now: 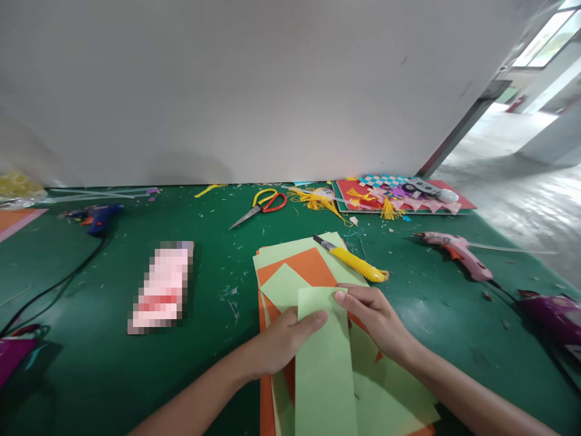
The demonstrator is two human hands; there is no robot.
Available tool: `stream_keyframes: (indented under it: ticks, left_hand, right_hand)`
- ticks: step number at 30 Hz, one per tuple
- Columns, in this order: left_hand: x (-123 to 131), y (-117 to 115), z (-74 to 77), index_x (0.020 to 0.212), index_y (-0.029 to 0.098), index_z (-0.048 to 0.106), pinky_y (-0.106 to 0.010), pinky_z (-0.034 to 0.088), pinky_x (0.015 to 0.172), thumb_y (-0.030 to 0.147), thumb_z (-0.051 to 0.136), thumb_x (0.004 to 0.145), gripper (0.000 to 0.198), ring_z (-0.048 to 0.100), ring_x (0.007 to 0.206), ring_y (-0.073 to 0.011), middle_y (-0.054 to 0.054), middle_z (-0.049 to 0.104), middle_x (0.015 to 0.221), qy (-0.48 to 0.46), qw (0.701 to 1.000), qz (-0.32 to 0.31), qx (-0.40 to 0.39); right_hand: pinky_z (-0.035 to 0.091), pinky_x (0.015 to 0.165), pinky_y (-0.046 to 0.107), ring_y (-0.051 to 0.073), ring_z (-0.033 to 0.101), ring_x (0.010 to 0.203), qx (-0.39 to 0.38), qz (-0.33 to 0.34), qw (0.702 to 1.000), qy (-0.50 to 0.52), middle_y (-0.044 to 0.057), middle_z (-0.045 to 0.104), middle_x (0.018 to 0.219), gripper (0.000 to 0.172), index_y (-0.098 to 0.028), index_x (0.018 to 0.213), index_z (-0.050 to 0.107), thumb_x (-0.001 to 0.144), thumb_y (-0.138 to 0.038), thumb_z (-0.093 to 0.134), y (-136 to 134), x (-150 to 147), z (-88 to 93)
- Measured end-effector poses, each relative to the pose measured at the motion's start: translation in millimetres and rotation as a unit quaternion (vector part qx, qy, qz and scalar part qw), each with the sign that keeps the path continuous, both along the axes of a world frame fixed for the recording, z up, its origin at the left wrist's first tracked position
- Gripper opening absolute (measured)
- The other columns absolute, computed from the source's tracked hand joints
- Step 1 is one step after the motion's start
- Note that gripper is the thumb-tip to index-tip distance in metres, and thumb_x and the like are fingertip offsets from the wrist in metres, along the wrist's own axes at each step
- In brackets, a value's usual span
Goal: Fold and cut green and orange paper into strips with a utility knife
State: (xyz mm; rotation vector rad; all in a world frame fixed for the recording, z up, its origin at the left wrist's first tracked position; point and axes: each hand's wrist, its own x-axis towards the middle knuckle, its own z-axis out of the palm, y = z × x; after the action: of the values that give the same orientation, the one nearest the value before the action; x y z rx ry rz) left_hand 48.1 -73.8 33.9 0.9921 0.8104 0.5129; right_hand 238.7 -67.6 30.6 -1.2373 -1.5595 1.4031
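A long light-green paper strip (pixel 323 369) is held between both hands above a loose pile of paper. My left hand (pixel 290 339) grips its left edge, the thumb lying across the face and the fingers behind it. With thumb and fingers, my right hand (pixel 374 315) pinches the strip's upper right edge. Beneath lie light-green sheets (pixel 390 387) and orange paper (pixel 299 266), overlapping at odd angles. A yellow utility knife (pixel 356 261) rests on the pile's upper right, just beyond my right hand.
Scissors (pixel 261 207) with yellow and red handles lie behind the pile. A pink glue gun (pixel 460 251) is at right, a blue one (pixel 100 218) at far left with its cord. Red card (pixel 460 192) bearing craft pieces sits by the grey wall (pixel 272 91). A blurred pink item (pixel 161 287) lies left.
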Motion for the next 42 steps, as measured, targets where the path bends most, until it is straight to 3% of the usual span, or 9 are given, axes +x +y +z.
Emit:
stream_keyframes:
  ticks: [4,8,12,17,24,31,38,42]
  left_hand:
    - [1,0,2.2,0.129,0.024,0.054,-0.038,0.037,0.103,0.044,0.051,0.091,0.043,0.048,0.123,-0.0252,-0.004,0.058,0.13,0.018,0.999,0.007,0.035]
    - [1,2,4.5,0.125,0.021,0.057,-0.039,0.039,0.1,0.045,0.05,0.091,0.043,0.054,0.116,-0.0255,-0.006,0.061,0.125,0.029,0.998,0.004,0.047]
    - [-1,4,6.6,0.12,0.019,0.059,-0.038,0.041,0.097,0.048,0.052,0.088,0.044,0.054,0.114,-0.0269,-0.008,0.063,0.121,0.061,0.996,0.017,0.061]
    - [-5,6,6.0,0.113,0.013,0.06,-0.038,0.048,0.083,0.054,0.054,0.084,0.05,0.061,0.1,-0.0277,-0.011,0.066,0.109,0.122,0.992,0.009,0.016]
    - [-8,5,0.3,0.116,0.017,0.059,-0.032,0.049,0.076,0.048,0.066,0.077,0.05,0.062,0.098,-0.0258,-0.008,0.068,0.109,0.159,0.986,-0.05,0.029]
    - [-8,6,-2.9,0.115,0.018,0.063,-0.028,0.047,0.073,0.037,0.061,0.082,0.038,0.062,0.087,-0.0215,-0.005,0.069,0.099,0.123,0.981,-0.126,0.082]
    - [-10,7,-1.4,0.108,0.018,0.065,-0.026,0.046,0.073,0.035,0.061,0.082,0.032,0.061,0.087,-0.0209,-0.004,0.068,0.098,0.151,0.972,-0.148,0.103]
    - [-11,7,-0.3,0.11,0.018,0.063,-0.027,0.046,0.072,0.037,0.062,0.081,0.035,0.062,0.087,-0.0214,-0.004,0.069,0.099,0.157,0.972,-0.149,0.087]
  right_hand:
    - [0.025,0.051,0.025,0.01,0.032,0.055,0.027,-0.008,1.0,-0.007,-0.004,0.034,0.058,0.046,-0.019,0.056,0.034,0.092,-0.043,0.046,-1,-1,-0.9]
    - [0.025,0.049,0.024,0.009,0.031,0.054,0.03,-0.006,0.999,-0.019,-0.004,0.034,0.058,0.045,-0.018,0.054,0.037,0.091,-0.042,0.049,1,1,-0.3]
    - [0.03,0.049,0.021,0.009,0.04,0.056,-0.048,0.078,0.996,0.011,-0.003,0.046,0.065,0.022,-0.017,0.07,0.054,0.082,-0.033,0.06,7,9,6.3]
    - [0.041,0.056,0.023,0.011,0.051,0.063,-0.088,0.15,0.985,-0.001,-0.001,0.054,0.072,0.002,-0.016,0.077,0.056,0.078,-0.018,0.056,11,18,8.4]
    - [0.034,0.05,0.02,0.009,0.041,0.058,-0.078,0.2,0.976,-0.044,-0.004,0.049,0.065,0.011,-0.016,0.07,0.056,0.07,-0.007,0.048,7,13,9.8]
    - [0.028,0.044,0.019,0.007,0.035,0.054,-0.073,0.21,0.969,-0.103,-0.005,0.042,0.061,0.003,-0.015,0.068,0.054,0.068,-0.012,0.054,5,12,13.6]
    - [0.028,0.047,0.02,0.008,0.036,0.055,-0.064,0.214,0.967,-0.119,-0.005,0.043,0.06,0.007,-0.016,0.069,0.057,0.069,-0.012,0.051,9,17,17.0]
    - [0.026,0.048,0.021,0.008,0.035,0.054,-0.064,0.194,0.972,-0.114,-0.005,0.038,0.057,0.01,-0.017,0.062,0.048,0.065,-0.008,0.046,13,22,20.9]
